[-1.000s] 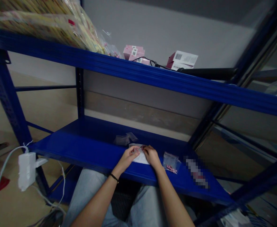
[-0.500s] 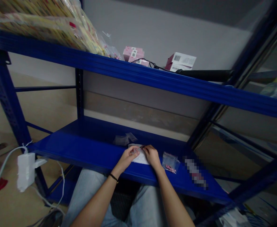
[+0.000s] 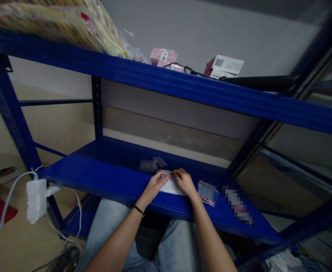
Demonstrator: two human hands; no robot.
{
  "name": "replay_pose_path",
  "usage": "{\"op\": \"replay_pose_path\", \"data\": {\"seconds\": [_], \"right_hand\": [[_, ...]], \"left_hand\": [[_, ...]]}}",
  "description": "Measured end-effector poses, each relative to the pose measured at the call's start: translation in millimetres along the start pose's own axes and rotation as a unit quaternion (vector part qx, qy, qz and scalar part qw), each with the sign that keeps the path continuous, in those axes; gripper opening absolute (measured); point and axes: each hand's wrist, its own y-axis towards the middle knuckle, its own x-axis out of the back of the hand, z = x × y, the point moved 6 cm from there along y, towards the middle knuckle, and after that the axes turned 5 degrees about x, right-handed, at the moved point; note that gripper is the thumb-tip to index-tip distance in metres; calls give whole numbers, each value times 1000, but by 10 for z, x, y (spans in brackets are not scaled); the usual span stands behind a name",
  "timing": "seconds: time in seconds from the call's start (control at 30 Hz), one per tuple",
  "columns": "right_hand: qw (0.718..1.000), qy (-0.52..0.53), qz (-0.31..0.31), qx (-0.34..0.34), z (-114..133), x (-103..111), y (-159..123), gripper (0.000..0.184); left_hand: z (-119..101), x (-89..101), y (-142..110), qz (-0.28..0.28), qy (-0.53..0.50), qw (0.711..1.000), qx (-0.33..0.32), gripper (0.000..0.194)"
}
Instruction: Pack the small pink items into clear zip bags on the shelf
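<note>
Both my hands rest on the lower blue shelf. My left hand and my right hand pinch the top edge of a small clear plastic bag between them, fingers closed on it. A white sheet lies under the hands. Another small clear bag with pink pieces lies just right of my right hand. Two empty clear bags lie behind the hands.
The upper blue shelf carries pink boxes, a white and red box, a black cable and packets in plastic at the left. A white power adapter with cables hangs at the lower left. Blue uprights stand on both sides.
The hands stay pinched on the small bag in the same spot. Only the head camera has shifted slightly, so everything sits a little higher and to the right.
</note>
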Motion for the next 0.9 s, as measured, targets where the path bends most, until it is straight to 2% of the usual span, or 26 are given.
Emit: {"op": "replay_pose_path", "data": {"seconds": [0.1,0.27,0.67,0.9], "right_hand": [[997,-62,34,8,-136,-157,-51,30],[994,-106,39,5,-219,-288,-83,29],[993,-112,39,15,-240,-319,-97,18],[992,-120,41,13,-239,-312,-72,20]], "left_hand": [[-8,4,-4,-5,-3,1000,4,44],[6,10,0,-9,-2,1000,1,43],[11,10,-16,-8,-13,1000,13,41],[7,4,-2,9,-16,1000,-3,40]]}}
